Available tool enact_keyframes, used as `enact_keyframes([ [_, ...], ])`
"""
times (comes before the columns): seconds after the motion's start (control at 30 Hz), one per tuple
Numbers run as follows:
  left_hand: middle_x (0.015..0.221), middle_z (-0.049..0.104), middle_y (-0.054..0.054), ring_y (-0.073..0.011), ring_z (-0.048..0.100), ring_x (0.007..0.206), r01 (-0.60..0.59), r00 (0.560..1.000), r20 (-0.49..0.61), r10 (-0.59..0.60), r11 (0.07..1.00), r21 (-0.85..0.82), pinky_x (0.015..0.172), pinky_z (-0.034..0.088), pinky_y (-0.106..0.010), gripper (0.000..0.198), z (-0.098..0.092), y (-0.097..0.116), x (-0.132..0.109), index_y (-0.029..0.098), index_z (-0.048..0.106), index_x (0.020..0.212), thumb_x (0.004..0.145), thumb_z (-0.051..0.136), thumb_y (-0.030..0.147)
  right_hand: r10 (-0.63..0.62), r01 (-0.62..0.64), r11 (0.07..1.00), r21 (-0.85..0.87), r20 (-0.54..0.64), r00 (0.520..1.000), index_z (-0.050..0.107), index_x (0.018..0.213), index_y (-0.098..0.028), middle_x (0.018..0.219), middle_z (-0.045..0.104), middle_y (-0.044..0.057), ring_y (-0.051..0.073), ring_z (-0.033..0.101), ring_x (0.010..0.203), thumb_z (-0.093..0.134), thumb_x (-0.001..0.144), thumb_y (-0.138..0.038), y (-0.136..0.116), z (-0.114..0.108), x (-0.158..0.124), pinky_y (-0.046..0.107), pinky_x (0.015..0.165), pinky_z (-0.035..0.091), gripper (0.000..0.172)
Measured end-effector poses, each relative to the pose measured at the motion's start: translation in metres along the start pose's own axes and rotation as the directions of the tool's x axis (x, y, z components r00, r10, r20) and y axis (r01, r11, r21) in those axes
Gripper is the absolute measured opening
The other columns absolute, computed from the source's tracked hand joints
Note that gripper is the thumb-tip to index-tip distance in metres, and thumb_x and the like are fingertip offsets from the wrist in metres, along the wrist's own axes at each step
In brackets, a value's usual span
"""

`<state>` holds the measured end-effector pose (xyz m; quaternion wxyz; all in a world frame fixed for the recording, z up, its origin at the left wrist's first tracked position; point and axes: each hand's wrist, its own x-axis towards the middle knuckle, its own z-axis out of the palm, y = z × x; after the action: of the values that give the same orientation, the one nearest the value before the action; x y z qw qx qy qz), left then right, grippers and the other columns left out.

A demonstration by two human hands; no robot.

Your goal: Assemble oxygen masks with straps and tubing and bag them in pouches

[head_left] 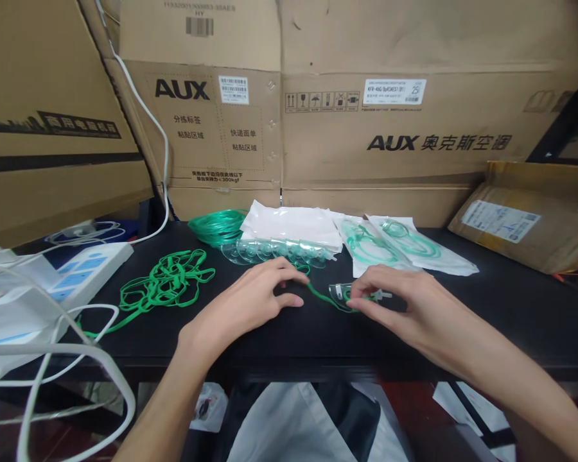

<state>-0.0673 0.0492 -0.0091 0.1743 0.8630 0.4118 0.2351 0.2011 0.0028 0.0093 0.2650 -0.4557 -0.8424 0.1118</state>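
My right hand (395, 298) pinches a clear plastic mask (341, 294) with a green strap on the black table (510, 301). A thin green elastic strap (318, 293) runs from the mask to my left hand (255, 298), whose thumb and fingers close on it. Just beyond my hands lies a row of several clear masks (274, 251). A loose heap of green elastic bands (166, 282) lies to the left.
A coil of green tubing (216, 226), a stack of white bags (293, 224) and two sealed packs with green tubing (395, 247) lie behind. Cardboard boxes (366, 128) wall the back. A white power strip (72, 276) and cables (77, 359) are left; a brown parcel (525, 218) right.
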Motion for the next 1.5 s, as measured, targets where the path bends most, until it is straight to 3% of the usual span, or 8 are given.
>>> enact_keyframes([
  [0.13,0.126,0.065,0.004,-0.0143,0.061,0.097,-0.063,0.997,-0.045,0.056,0.983,-0.172,0.088,0.045,-0.023,0.05,0.007,0.028,0.001,0.035,0.062,0.138,0.091,0.074,0.043,-0.109,0.108,0.993,-0.042,-0.011,0.994,0.067,0.094,-0.027,0.1,0.067,0.001,0.019,0.064,0.093,0.059,0.101,-0.03,0.0,0.012,0.002,0.03,0.081,0.046,0.011],
  [0.3,0.088,0.071,0.006,-0.012,0.061,0.078,-0.096,0.995,-0.001,0.1,0.95,-0.297,0.071,0.043,-0.021,0.018,0.022,0.041,0.009,0.029,0.076,0.112,0.098,0.065,0.034,-0.104,0.102,0.994,-0.024,-0.07,0.992,0.07,0.096,-0.028,0.096,0.069,0.0,0.017,0.065,0.087,0.059,0.101,-0.025,-0.001,0.015,0.004,0.028,0.076,0.047,0.012],
  [0.53,0.09,0.074,0.006,-0.0118,0.065,0.084,-0.098,0.992,-0.102,0.072,0.955,-0.281,0.078,0.043,-0.021,0.018,0.024,0.03,0.012,0.031,0.081,0.107,0.097,0.067,0.035,-0.041,0.045,0.998,0.036,-0.1,0.994,0.075,0.101,-0.03,0.095,0.076,-0.004,0.014,0.07,0.087,0.058,0.1,-0.017,-0.006,0.01,0.004,0.025,0.078,0.049,0.021],
  [0.77,0.089,0.074,0.002,-0.0159,0.066,0.083,-0.099,0.989,-0.136,0.061,0.951,-0.294,0.079,0.045,-0.025,0.024,0.024,0.027,0.014,0.029,0.082,0.103,0.098,0.064,0.043,-0.03,0.025,0.999,-0.03,-0.174,0.984,0.075,0.103,-0.03,0.105,0.078,0.0,0.022,0.072,0.096,0.063,0.099,-0.035,-0.002,0.012,0.005,0.033,0.084,0.052,0.014],
  [0.9,0.093,0.076,0.001,-0.0183,0.068,0.085,-0.032,0.989,-0.145,-0.008,0.961,-0.273,0.08,0.046,-0.027,0.029,0.022,0.022,0.014,0.026,0.082,0.099,0.097,0.062,0.047,-0.005,-0.023,0.983,-0.181,-0.155,0.988,0.069,0.129,-0.031,0.131,0.07,0.007,0.031,0.066,0.118,0.067,0.093,-0.052,0.027,0.008,0.001,0.046,0.1,0.05,0.041],
  [1.0,0.097,0.079,0.002,-0.0193,0.07,0.09,0.009,0.988,-0.146,-0.058,0.948,-0.319,0.083,0.047,-0.027,0.027,0.021,0.021,0.014,0.026,0.081,0.097,0.097,0.062,0.045,0.067,-0.077,0.978,-0.192,-0.06,0.996,0.066,0.135,-0.033,0.131,0.071,0.008,0.035,0.065,0.121,0.065,0.091,-0.059,0.045,0.011,-0.001,0.05,0.099,0.051,0.051],
  [1.27,0.101,0.08,0.0,-0.0193,0.073,0.097,0.02,0.992,-0.094,-0.086,0.836,-0.548,0.084,0.051,-0.025,0.027,0.025,0.022,0.016,0.022,0.078,0.103,0.097,0.063,0.045,0.296,-0.225,0.929,0.294,-0.227,0.928,0.072,0.116,-0.026,0.109,0.077,0.006,0.028,0.074,0.094,0.068,0.09,-0.054,0.022,0.006,0.017,0.042,0.084,0.057,0.038],
  [1.5,0.104,0.08,-0.003,-0.02,0.072,0.1,-0.009,0.991,-0.111,-0.079,0.779,-0.627,0.088,0.051,-0.026,0.028,0.026,0.022,0.018,0.021,0.078,0.106,0.096,0.066,0.044,0.333,-0.196,0.785,0.587,-0.133,0.934,0.068,0.113,-0.025,0.098,0.078,0.004,0.024,0.076,0.084,0.075,0.086,-0.049,0.012,-0.001,0.014,0.037,0.082,0.059,0.037],
])
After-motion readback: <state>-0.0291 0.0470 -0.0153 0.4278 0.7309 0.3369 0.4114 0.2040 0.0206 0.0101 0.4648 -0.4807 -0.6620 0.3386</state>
